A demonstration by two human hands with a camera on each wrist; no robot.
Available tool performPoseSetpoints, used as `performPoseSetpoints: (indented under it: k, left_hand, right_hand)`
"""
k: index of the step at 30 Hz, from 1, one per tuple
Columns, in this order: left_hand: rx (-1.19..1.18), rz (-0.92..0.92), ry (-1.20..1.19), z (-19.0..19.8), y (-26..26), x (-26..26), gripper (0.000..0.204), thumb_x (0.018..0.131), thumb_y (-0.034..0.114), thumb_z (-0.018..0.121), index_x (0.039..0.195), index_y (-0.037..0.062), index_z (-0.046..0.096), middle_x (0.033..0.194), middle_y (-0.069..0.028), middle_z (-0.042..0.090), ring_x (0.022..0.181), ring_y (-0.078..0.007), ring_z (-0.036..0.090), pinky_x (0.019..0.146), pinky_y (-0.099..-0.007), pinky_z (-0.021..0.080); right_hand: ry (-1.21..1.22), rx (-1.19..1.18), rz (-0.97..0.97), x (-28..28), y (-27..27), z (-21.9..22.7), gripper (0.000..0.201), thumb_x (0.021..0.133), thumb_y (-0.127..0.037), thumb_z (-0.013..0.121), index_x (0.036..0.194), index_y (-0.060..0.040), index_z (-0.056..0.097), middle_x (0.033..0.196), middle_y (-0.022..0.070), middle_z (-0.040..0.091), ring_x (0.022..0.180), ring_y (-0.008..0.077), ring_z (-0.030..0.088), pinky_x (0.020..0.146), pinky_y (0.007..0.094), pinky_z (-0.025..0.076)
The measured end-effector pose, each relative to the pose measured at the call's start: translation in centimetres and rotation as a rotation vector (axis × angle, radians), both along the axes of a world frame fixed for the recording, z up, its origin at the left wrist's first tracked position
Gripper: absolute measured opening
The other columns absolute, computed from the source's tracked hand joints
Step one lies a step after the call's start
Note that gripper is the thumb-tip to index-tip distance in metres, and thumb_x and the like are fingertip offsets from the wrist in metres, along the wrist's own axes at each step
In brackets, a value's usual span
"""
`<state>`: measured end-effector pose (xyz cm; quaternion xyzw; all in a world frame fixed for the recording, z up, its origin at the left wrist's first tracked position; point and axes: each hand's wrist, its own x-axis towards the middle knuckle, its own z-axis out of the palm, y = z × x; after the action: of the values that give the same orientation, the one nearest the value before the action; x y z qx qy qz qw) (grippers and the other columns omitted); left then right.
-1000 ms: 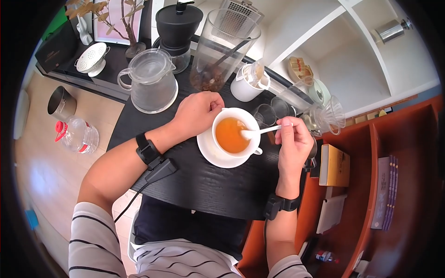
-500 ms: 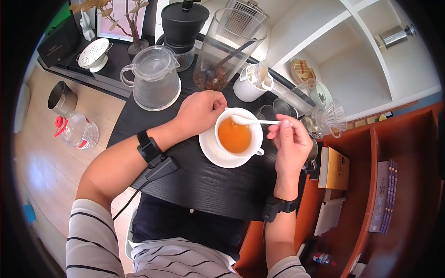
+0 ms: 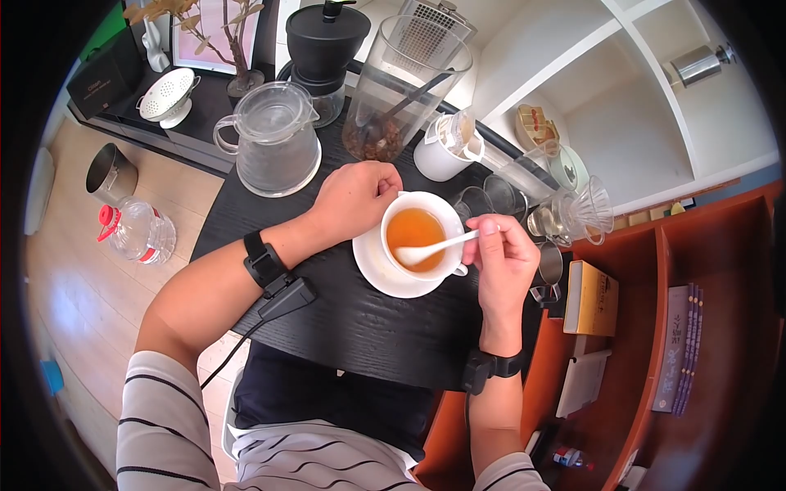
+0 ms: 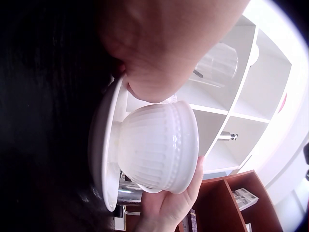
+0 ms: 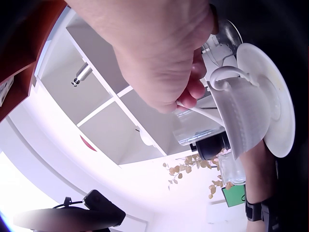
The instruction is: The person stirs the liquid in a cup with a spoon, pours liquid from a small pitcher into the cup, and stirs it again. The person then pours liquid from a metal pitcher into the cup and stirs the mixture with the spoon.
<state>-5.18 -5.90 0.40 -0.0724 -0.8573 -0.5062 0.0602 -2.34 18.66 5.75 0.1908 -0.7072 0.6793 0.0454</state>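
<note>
A white cup (image 3: pixel 453 237) of amber liquid stands on a white saucer (image 3: pixel 370 266); its ribbed outside shows in the left wrist view. My right hand (image 3: pixel 506 266) pinches the handle of a white spoon (image 3: pixel 446 244), whose bowl dips into the liquid near the cup's front. At the cup's far left side, my left hand (image 3: pixel 354 200) has its fingers curled at the rim or handle; the saucer edge touches that hand in the left wrist view (image 4: pixel 159 48). Whether the fingers grip the cup's far handle is hidden.
Behind the cup stand a glass jug (image 3: pixel 278 151), a black grinder (image 3: pixel 326 41), a tall glass container (image 3: pixel 401 98) with brown pieces and a white mug (image 3: pixel 444 155). Glassware (image 3: pixel 565 217) lines the right edge. A bottle (image 3: pixel 143 233) is on the floor at left.
The spoon's bowl swung from the cup's right side to its back, then came forward to the front. My right hand moved slightly left and down; my left hand stayed by the cup.
</note>
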Motion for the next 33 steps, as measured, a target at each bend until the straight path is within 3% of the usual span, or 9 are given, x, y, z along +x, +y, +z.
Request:
performPoseSetpoints:
  k: [3, 11, 12, 16, 18, 26, 33]
  left_hand:
    - [0.003, -0.006, -0.009, 0.1, -0.1, 0.0, 0.017, 0.092, 0.020, 0.070, 0.097, 0.0047, 0.076, 0.084, -0.0101, 0.076, 0.078, -0.0310, 0.074, 0.071, -0.0425, 0.056]
    - [0.002, 0.003, -0.006, 0.1, 0.0, 0.0, 0.017, 0.093, 0.020, 0.070, 0.096, 0.0049, 0.076, 0.083, -0.0096, 0.075, 0.078, -0.0307, 0.074, 0.072, -0.0429, 0.056]
    - [0.001, 0.004, -0.012, 0.2, 0.0, 0.0, 0.016, 0.093, 0.020, 0.070, 0.096, 0.0050, 0.076, 0.083, -0.0095, 0.075, 0.079, -0.0306, 0.074, 0.072, -0.0430, 0.056]
    - [0.002, 0.003, -0.013, -0.1, 0.0, 0.0, 0.016, 0.093, 0.020, 0.070, 0.097, 0.0050, 0.076, 0.083, -0.0094, 0.075, 0.078, -0.0304, 0.073, 0.071, -0.0430, 0.056]
    - [-0.004, 0.013, 0.050, -0.6, 0.1, -0.2, 0.019, 0.092, 0.021, 0.078, 0.099, 0.0034, 0.076, 0.079, -0.0057, 0.070, 0.067, -0.0136, 0.062, 0.065, -0.0309, 0.051]
    - [0.014, 0.006, 0.026, -0.6, 0.1, -0.2, 0.020, 0.091, 0.021, 0.078, 0.099, 0.0026, 0.076, 0.078, -0.0047, 0.070, 0.068, -0.0140, 0.063, 0.065, -0.0313, 0.052]
    - [-0.009, 0.023, 0.041, -0.4, 0.1, -0.2, 0.019, 0.092, 0.021, 0.078, 0.099, 0.0029, 0.076, 0.079, -0.0060, 0.070, 0.068, -0.0144, 0.063, 0.065, -0.0317, 0.052]
  right_hand:
    - [-0.003, -0.036, 0.043, 0.1, -0.6, 0.1, 0.020, 0.110, -0.014, 0.067, 0.115, 0.0034, 0.074, 0.085, 0.0081, 0.076, 0.072, 0.0086, 0.068, 0.058, 0.0224, 0.047]
    - [0.051, -0.093, -0.324, -0.3, -0.1, 0.8, 0.021, 0.110, -0.016, 0.066, 0.115, 0.0033, 0.075, 0.082, 0.0055, 0.074, 0.068, 0.0078, 0.064, 0.058, 0.0210, 0.044]
    - [0.095, -0.088, -0.361, -0.5, 0.0, 0.6, 0.020, 0.110, -0.015, 0.067, 0.109, 0.0033, 0.075, 0.082, 0.0042, 0.072, 0.066, 0.0067, 0.061, 0.059, 0.0208, 0.045]
    - [0.175, -0.040, -0.336, -0.6, 0.5, 0.4, 0.019, 0.109, -0.014, 0.067, 0.104, 0.0024, 0.074, 0.085, 0.0040, 0.073, 0.067, 0.0058, 0.060, 0.060, 0.0208, 0.045]
    - [0.124, -0.015, -0.261, -0.5, 0.5, 0.2, 0.018, 0.109, -0.013, 0.067, 0.101, 0.0014, 0.074, 0.089, 0.0042, 0.073, 0.068, 0.0052, 0.060, 0.060, 0.0212, 0.046]
    - [-0.113, -0.035, 0.012, 0.0, -0.5, -0.1, 0.020, 0.110, -0.018, 0.067, 0.109, 0.0002, 0.074, 0.080, 0.0049, 0.073, 0.063, 0.0057, 0.061, 0.057, 0.0199, 0.045]
    - [-0.116, -0.075, -0.153, -0.6, 0.0, 0.5, 0.020, 0.111, -0.017, 0.065, 0.116, 0.0008, 0.072, 0.083, 0.0067, 0.075, 0.065, 0.0068, 0.063, 0.055, 0.0189, 0.040]
